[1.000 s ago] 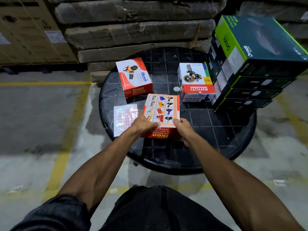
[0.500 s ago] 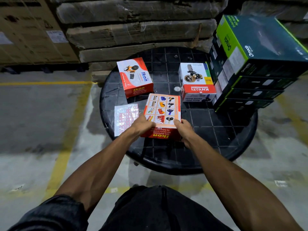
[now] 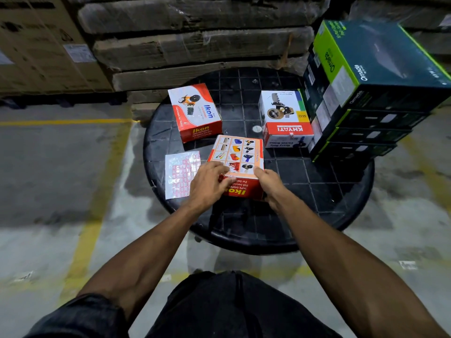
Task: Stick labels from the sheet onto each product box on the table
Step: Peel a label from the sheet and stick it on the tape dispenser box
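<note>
On the round black table (image 3: 305, 181) lies an orange Ikon box (image 3: 240, 154) with a picture grid on top. My left hand (image 3: 210, 182) rests on its near left corner, fingers spread over the top and front face. My right hand (image 3: 268, 184) grips its near right corner. Left of the box, a label sheet (image 3: 179, 174) with red-bordered stickers lies flat. Behind it stand a second Ikon box (image 3: 195, 112) and a white and red Khyati box (image 3: 284, 119).
A stack of dark green Omada boxes (image 3: 366, 89) fills the table's right side. Wrapped cardboard bundles (image 3: 195, 45) are piled behind the table, brown cartons (image 3: 41, 45) at far left. Yellow lines (image 3: 97, 191) mark the concrete floor.
My left hand has slid further over the near box's top and front face. The right hand keeps its hold on the corner. The box stays in place.
</note>
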`<state>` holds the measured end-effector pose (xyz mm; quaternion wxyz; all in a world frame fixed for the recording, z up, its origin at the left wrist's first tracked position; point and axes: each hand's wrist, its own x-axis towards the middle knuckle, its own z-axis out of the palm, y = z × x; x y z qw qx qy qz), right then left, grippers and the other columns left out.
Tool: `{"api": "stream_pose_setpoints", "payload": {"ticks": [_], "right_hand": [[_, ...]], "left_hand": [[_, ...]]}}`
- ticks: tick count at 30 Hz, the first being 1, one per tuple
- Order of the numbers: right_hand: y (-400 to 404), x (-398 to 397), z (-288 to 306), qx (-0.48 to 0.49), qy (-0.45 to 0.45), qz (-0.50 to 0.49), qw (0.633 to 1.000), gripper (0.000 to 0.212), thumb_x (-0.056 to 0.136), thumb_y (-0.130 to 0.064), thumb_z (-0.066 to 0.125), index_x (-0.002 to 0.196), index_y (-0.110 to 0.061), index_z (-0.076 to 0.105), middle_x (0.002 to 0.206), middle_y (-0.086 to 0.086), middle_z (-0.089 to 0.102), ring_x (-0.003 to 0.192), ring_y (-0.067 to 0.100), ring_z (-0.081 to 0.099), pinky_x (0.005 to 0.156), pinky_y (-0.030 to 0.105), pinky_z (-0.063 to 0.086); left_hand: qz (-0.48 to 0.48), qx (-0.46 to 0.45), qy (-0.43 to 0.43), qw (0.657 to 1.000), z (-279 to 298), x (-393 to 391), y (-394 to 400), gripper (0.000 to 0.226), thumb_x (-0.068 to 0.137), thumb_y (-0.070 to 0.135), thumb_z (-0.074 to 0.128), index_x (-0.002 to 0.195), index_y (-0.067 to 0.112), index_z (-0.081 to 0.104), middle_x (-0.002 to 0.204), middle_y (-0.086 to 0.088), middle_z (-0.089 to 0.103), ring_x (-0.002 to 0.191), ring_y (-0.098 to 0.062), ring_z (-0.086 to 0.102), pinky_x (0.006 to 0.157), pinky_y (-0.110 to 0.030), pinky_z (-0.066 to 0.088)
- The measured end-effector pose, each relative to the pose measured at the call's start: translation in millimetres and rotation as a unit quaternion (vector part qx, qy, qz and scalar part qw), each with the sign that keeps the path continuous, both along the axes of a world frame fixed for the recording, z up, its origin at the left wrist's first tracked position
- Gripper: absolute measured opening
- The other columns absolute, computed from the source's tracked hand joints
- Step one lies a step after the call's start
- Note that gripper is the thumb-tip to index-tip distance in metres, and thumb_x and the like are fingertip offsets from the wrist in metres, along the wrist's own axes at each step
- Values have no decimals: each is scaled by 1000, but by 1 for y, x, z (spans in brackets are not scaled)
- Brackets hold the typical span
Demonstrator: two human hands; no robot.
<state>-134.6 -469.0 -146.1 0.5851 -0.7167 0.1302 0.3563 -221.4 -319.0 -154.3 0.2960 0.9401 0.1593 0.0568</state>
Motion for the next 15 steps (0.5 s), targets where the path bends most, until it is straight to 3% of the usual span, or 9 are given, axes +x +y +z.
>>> {"api": "stream_pose_setpoints", "payload": {"ticks": [6, 12, 15], "right_hand": [[-2, -1, -2, -2, 8, -3, 1000, 35, 103, -31, 46, 132, -10, 46, 103, 7, 67, 83, 17, 66, 60, 30, 52], [-4, 3, -4, -15, -2, -4, 1000, 38, 102, -34, 47, 133, -11, 47, 108, 9, 67, 92, 21, 67, 70, 35, 56], [-5, 2, -4, -13, 3, -4, 1000, 38, 102, -33, 47, 133, -12, 45, 109, 9, 67, 91, 20, 67, 66, 33, 55]], "left_hand": [[-8, -26, 20, 999, 6, 3, 2, 42, 90, 32, 66, 128, 14, 61, 137, -5, 53, 128, -19, 43, 108, -40, 36], [-24, -3, 29, 999, 6, 1, 2, 48, 89, 43, 65, 129, 17, 60, 139, -3, 53, 129, -19, 43, 107, -45, 38], [-19, 2, 24, 1000, 8, 4, -2, 43, 89, 37, 66, 127, 15, 62, 136, -4, 55, 128, -20, 44, 106, -42, 37]]}}
